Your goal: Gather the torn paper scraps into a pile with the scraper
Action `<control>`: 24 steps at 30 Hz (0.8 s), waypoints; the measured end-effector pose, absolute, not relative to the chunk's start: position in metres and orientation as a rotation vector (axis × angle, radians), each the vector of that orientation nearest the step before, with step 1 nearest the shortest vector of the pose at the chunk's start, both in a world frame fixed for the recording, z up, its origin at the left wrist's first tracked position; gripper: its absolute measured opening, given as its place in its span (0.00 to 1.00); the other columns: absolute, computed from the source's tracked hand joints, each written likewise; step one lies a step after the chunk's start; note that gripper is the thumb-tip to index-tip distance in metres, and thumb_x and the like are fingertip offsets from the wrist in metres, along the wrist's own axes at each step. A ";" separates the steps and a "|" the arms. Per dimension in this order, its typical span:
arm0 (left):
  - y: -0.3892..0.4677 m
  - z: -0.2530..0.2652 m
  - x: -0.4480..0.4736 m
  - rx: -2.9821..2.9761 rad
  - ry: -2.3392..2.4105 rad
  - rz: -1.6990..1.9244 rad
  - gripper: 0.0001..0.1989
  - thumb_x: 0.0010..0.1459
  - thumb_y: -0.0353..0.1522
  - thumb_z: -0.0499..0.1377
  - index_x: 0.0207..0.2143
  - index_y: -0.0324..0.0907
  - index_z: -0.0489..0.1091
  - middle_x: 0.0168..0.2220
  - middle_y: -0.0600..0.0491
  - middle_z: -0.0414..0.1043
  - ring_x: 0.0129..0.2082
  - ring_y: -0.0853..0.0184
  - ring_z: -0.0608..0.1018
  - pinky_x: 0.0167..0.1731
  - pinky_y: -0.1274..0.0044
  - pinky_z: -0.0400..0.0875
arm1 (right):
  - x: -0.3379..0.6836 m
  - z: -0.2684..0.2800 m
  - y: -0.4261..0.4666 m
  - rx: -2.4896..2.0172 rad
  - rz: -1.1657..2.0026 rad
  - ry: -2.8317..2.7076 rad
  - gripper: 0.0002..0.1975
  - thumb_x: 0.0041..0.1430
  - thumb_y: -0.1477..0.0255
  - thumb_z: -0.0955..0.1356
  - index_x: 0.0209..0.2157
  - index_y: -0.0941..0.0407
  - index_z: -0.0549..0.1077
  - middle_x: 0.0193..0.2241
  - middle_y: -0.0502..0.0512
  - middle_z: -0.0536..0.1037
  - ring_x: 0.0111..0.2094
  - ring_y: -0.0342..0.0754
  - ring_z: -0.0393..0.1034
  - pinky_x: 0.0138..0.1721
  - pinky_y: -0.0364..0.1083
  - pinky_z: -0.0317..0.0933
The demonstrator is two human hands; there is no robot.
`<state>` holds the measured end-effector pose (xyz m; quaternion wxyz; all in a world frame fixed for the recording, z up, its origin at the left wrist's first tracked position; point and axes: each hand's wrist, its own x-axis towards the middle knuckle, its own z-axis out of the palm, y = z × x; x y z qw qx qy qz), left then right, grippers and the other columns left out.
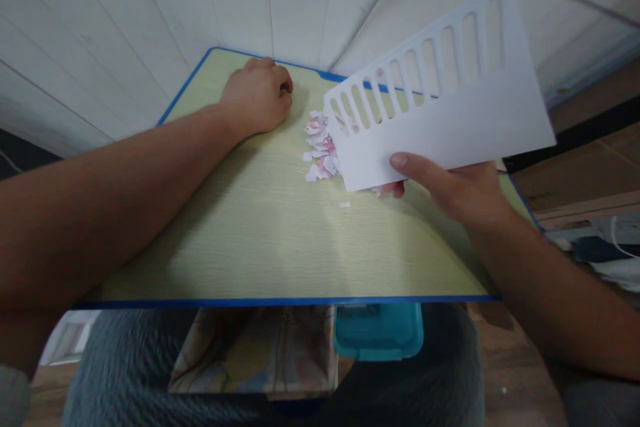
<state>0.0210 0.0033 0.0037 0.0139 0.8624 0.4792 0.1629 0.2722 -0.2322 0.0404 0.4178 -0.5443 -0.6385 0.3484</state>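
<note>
My right hand [450,187] grips the lower edge of a white sheet of stiff paper [440,127], thumb on the front and fingers behind. A row of rounded slots is cut along the sheet's upper part, growing longer toward the right. Behind its left end lies a heap of small white and pink paper scraps [323,153], partly hidden by the sheet. To the left of the scraps, my left hand [257,95] rests on the table in a loose fist. I see nothing in its curled fingers, though the palm is hidden.
The pale yellow-green table [240,233] has a blue edge and stands against a white panelled wall [150,27]. Below the front edge sit a teal plastic container [380,333] and a patterned cloth [260,353] between my legs. Cardboard boxes [595,173] are stacked at the right.
</note>
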 end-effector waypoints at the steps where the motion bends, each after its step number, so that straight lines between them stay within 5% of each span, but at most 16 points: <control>1: 0.004 0.003 0.021 2.693 1.489 0.502 0.23 0.75 0.33 0.54 0.62 0.46 0.85 0.64 0.42 0.80 0.67 0.48 0.77 0.66 0.59 0.75 | 0.272 0.041 -0.233 -1.409 0.892 -1.629 0.18 0.69 0.55 0.81 0.29 0.49 0.82 0.27 0.53 0.84 0.30 0.54 0.80 0.37 0.53 0.80; 15: 0.003 0.003 0.023 2.699 1.459 0.527 0.22 0.74 0.30 0.55 0.61 0.44 0.85 0.63 0.40 0.80 0.66 0.45 0.78 0.64 0.56 0.76 | 0.260 0.036 -0.238 -1.448 0.857 -1.716 0.20 0.70 0.53 0.80 0.27 0.49 0.82 0.24 0.53 0.83 0.27 0.55 0.79 0.33 0.54 0.80; 24: 0.004 0.003 0.023 2.734 1.472 0.501 0.22 0.75 0.31 0.54 0.62 0.42 0.85 0.63 0.39 0.79 0.66 0.47 0.78 0.65 0.58 0.76 | 0.261 0.039 -0.237 -1.396 0.889 -1.705 0.18 0.71 0.62 0.79 0.26 0.51 0.81 0.23 0.54 0.82 0.26 0.54 0.77 0.30 0.53 0.76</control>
